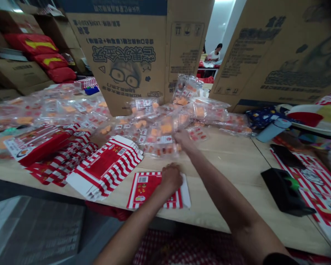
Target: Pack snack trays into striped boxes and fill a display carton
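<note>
My left hand (171, 178) rests closed on a flat red-and-white striped carton (145, 189) lying at the near edge of the wooden table (231, 173). My right hand (183, 139) reaches forward and grips a clear plastic packet of orange pieces (161, 141) at the front of a heap of such packets (182, 114). A fanned stack of the same flat striped cartons (106, 165) lies to the left of my left hand.
Large upside-down printed cardboard boxes (132, 51) stand behind the packets. More packets (43, 110) and red cartons (38, 145) cover the left. A black tape dispenser (282, 189) sits at right, near striped sheets (317, 180). A person (216, 51) sits far back.
</note>
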A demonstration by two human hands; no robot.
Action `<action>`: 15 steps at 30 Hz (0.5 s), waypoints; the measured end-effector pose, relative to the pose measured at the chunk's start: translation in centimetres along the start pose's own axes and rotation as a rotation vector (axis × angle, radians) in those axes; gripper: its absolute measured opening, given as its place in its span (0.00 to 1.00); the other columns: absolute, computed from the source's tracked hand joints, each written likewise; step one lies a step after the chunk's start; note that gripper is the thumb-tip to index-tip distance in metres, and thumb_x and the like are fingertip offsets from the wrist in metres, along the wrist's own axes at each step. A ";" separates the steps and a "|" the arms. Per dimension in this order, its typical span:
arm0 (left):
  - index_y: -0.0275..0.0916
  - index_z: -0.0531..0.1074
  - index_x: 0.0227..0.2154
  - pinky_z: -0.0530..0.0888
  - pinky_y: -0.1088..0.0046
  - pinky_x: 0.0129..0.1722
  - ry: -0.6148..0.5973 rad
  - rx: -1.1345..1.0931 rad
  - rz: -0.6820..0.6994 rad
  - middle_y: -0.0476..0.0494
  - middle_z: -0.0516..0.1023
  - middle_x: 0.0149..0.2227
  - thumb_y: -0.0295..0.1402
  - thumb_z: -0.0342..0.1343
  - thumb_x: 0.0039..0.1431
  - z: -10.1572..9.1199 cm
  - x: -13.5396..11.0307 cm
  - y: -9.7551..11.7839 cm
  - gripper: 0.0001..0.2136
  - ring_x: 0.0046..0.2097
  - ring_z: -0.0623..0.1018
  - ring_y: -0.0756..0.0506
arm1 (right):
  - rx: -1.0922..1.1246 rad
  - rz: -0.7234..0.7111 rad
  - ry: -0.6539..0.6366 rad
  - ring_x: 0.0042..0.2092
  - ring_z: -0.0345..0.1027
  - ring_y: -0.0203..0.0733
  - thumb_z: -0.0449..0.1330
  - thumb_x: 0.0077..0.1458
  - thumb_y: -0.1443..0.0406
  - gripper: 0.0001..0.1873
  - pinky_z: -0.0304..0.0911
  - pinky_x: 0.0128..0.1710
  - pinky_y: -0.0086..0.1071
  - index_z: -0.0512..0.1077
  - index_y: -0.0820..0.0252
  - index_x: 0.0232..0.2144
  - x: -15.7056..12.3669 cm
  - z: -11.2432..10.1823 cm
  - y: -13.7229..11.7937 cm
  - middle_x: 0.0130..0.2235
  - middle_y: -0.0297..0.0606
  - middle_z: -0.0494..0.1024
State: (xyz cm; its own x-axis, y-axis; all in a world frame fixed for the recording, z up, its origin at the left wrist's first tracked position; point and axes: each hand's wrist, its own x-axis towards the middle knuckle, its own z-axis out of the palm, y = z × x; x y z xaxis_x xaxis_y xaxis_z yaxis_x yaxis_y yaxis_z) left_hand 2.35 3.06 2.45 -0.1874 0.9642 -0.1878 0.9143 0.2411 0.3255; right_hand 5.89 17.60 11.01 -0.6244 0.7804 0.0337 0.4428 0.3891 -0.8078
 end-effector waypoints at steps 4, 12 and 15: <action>0.34 0.73 0.49 0.71 0.57 0.50 0.007 -0.067 -0.130 0.29 0.79 0.47 0.29 0.50 0.59 -0.7 0.0 -2.3 0.16 0.51 0.78 0.34 | -0.395 -0.267 0.344 0.46 0.67 0.51 0.53 0.58 0.72 0.16 0.63 0.46 0.42 0.70 0.63 0.49 -6.2 -5.3 3.4 0.45 0.48 0.76; 0.37 0.73 0.32 0.73 0.66 0.42 0.024 -0.364 -0.280 0.32 0.82 0.39 0.34 0.51 0.57 -5.4 1.0 -7.0 0.08 0.48 0.80 0.34 | -0.773 -0.143 -0.134 0.52 0.69 0.53 0.56 0.46 0.79 0.29 0.62 0.52 0.43 0.73 0.60 0.51 -21.2 -6.4 13.9 0.56 0.49 0.75; 0.38 0.70 0.25 0.73 0.68 0.33 -0.050 -0.593 -0.253 0.36 0.81 0.29 0.38 0.49 0.56 -5.2 0.5 -5.7 0.11 0.37 0.81 0.36 | -0.615 0.292 0.101 0.57 0.68 0.53 0.58 0.52 0.73 0.26 0.61 0.57 0.43 0.73 0.60 0.54 -21.4 -8.2 15.9 0.58 0.50 0.74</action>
State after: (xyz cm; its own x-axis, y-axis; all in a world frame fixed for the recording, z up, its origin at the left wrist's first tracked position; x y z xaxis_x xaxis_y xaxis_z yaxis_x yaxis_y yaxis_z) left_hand -4.76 2.72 5.31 -0.3407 0.8668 -0.3641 0.4881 0.4941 0.7195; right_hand 31.52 11.11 2.25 -0.3741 0.9257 -0.0560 0.8872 0.3396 -0.3123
